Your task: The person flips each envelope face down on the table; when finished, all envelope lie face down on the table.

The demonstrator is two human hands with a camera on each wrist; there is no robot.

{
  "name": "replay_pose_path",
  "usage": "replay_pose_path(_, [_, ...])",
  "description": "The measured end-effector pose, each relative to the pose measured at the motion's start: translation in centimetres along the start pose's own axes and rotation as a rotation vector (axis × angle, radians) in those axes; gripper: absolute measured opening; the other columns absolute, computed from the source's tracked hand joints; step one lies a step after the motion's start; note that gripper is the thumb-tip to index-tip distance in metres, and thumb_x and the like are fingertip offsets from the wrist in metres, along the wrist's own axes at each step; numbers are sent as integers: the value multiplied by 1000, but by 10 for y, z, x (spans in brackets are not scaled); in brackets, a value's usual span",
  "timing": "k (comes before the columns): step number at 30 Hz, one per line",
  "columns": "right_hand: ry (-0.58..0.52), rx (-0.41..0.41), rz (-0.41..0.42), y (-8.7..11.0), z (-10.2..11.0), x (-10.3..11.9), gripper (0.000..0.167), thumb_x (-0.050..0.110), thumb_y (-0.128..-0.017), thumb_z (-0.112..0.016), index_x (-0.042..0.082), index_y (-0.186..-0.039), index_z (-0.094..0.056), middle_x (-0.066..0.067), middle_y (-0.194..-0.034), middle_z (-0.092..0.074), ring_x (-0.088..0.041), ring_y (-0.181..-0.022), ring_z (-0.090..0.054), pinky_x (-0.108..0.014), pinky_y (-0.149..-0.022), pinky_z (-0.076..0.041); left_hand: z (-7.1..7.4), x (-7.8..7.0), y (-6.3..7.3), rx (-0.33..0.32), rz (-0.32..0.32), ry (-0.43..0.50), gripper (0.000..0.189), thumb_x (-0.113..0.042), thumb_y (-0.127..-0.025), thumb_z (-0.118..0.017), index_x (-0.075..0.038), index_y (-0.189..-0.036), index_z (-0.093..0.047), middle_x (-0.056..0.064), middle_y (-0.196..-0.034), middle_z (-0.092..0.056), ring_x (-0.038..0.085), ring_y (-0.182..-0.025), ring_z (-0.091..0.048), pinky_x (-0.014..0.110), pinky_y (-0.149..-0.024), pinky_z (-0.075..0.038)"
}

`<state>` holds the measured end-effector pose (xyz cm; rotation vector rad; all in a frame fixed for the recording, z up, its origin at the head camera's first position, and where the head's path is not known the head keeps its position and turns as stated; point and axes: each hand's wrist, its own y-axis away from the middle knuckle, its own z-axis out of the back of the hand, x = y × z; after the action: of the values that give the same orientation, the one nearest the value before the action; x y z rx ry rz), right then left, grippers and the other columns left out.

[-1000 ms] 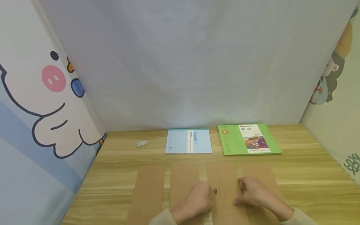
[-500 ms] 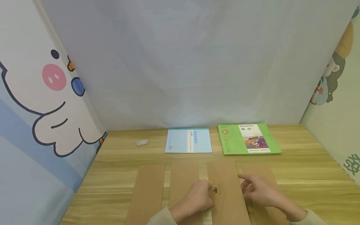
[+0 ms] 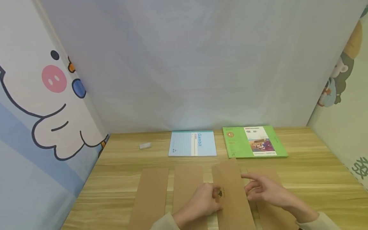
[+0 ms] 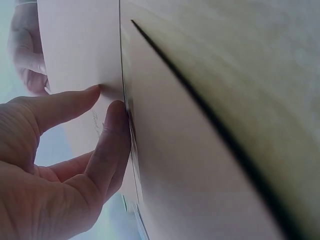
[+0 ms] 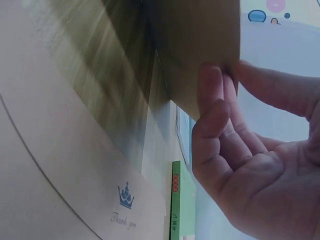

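A brown kraft-paper envelope [image 3: 231, 182] with a small dark crown print stands tilted, its right side raised off the table. My right hand [image 3: 267, 193] pinches the raised edge; in the right wrist view the thumb lies on one face and bent fingers [image 5: 210, 92] press the shadowed underside. At the envelope's left edge is my left hand [image 3: 201, 201]. Its thumb [image 4: 75, 105] touches the printed face in the left wrist view, with the index fingertip at the lower edge. Another such envelope [image 5: 75, 170], marked with a crown and "Thank you", lies under the right hand.
Two more brown envelopes, one far left [image 3: 150, 191] and one [image 3: 188, 179] partly under the left forearm, lie side by side. A blue notebook [image 3: 184, 143], a green book [image 3: 238, 143] and a small whitish block [image 3: 145, 146] lie at the back, before a grey curtain [image 3: 195, 80].
The envelope's right side has risen from nearly flat to a clear tilt. My right hand has moved up with its edge, and the left fingers have opened slightly at the left edge.
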<state>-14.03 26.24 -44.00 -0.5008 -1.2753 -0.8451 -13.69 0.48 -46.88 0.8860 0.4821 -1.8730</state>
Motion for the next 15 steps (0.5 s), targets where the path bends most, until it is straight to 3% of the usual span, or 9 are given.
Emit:
replay_pose_path(5, [-56, 27, -1, 0, 2, 0, 70, 4, -90, -61, -19, -140, -17, -19, -105, -60, -31, -93, -61, -36, -79, -52, 0, -2, 0, 10, 15, 13, 64, -8, -62, -88, -1, -120, -64, -4, -72, -51, 4, -57, -42, 20, -51, -40])
replay_pose_path(11, [-91, 48, 13, 1, 1, -1, 68, 3, -92, -58, -21, -139, -15, -21, -105, -60, -29, -92, -62, -39, -76, -52, 2, -2, -1, 20, -2, 12, 69, -13, -61, -90, -4, -123, -62, -1, -91, -60, 6, -76, -53, 21, -68, -48])
replay_pose_path(15, [-90, 40, -12, 0, 0, -2, 67, 6, -93, -59, -18, -140, -18, -19, -107, -59, -29, -95, -61, -41, -77, -52, 3, -3, -1, 37, -2, 117, 70, -5, -63, -87, -1, -126, -59, 4, -94, -60, 5, -68, -55, 20, -60, -49])
